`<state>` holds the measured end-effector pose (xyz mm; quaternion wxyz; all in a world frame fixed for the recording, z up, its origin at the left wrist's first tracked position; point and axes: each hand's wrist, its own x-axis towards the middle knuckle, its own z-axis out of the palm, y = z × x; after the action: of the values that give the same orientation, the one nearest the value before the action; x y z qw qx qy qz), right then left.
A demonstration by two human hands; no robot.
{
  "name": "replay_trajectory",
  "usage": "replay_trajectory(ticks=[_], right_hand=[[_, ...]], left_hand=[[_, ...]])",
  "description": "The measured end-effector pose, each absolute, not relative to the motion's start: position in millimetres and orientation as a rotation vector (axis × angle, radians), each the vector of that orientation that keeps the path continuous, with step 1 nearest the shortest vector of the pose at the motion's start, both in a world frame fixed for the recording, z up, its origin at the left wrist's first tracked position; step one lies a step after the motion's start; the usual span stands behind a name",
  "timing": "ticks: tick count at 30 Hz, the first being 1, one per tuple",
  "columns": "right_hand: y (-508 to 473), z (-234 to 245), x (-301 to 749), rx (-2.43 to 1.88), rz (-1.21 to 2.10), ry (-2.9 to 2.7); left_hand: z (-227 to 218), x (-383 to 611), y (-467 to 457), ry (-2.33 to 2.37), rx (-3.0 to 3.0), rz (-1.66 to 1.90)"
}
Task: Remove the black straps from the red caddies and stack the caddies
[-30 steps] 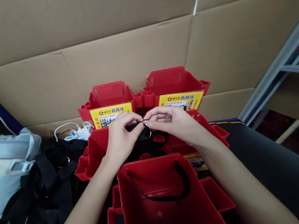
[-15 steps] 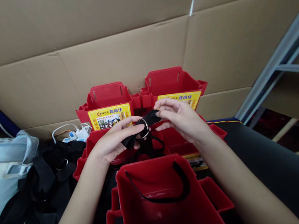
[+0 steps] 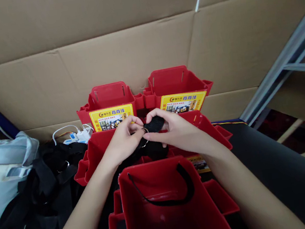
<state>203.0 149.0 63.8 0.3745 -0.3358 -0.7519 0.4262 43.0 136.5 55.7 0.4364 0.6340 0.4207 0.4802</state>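
Note:
A black webbing strap (image 3: pixel 155 125) is bunched between my two hands, with a metal ring (image 3: pixel 146 143) partly showing on it. My left hand (image 3: pixel 126 139) pinches the strap by the ring from the left. From the right, my right hand (image 3: pixel 173 126) grips the bunched strap, its thumb close to my left fingertips. Below them stands a red plastic bucket (image 3: pixel 162 216) with side pockets. A black strap loop (image 3: pixel 189 181) passes through slots in its back wall and hangs inside. The fingers hide part of the ring and strap.
Several more red buckets (image 3: pixel 109 94) with yellow labels stand behind, against a cardboard wall (image 3: pixel 130 60). Black straps with metal rings (image 3: pixel 49 175) and a pale bag (image 3: pixel 1 175) lie at left. White plugs (image 3: pixel 82 134) sit behind them. A metal frame (image 3: pixel 282 60) rises at right.
My right hand has moved left and slightly down, close to my left hand. The strap, stretched out before, is now bunched, and the ring is more covered.

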Motion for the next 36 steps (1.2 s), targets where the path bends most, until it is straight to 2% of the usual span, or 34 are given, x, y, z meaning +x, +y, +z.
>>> replay_trajectory(ticks=[7,13,18,25,30,36], right_hand=[[159.7,64.6,204.8,-0.924,0.964,-1.703],[162.9,64.5,203.3,-0.793,0.957,-1.485],[170.1,65.3,207.3,-0.759,0.979,-1.460],[171.6,69.0,214.4,-0.744,0.847,-1.494],[167.0,66.0,205.1,-0.715,0.791,-1.632],[163.8,66.7,203.4,-0.688,0.758,-1.637]], left_hand=[[59.4,39.3,138.3,0.809,1.369,1.262],[52.6,39.8,143.8,1.032,1.482,1.497],[54.1,32.6,142.2,0.995,1.734,1.146],[66.2,-3.1,145.8,1.140,1.916,0.941],[61.5,16.6,142.1,0.909,1.678,0.985],[52.6,38.8,141.6,0.884,1.541,1.187]])
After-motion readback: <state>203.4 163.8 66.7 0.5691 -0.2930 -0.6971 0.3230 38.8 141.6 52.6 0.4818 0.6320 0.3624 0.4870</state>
